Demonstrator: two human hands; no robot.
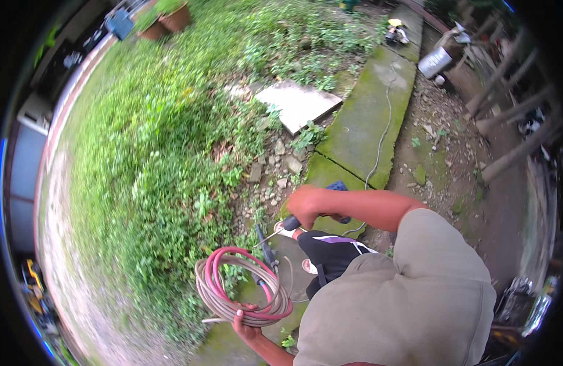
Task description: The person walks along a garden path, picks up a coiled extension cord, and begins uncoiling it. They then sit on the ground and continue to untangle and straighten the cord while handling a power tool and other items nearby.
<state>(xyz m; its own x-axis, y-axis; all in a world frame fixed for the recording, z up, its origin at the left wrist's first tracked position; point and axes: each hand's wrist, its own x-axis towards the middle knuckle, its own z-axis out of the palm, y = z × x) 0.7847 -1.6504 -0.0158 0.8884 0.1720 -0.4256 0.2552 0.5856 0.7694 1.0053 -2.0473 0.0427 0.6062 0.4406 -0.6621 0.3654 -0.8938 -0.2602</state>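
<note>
the left hand grasps a coiled pink-and-beige hose, which extends in front of this hand. the right hand is closed around a dark power tool; its thin rod points from this hand toward the hose.

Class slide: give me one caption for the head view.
The left hand holds a coiled pink-and-tan hose while the right hand grips a dark tool.
</note>
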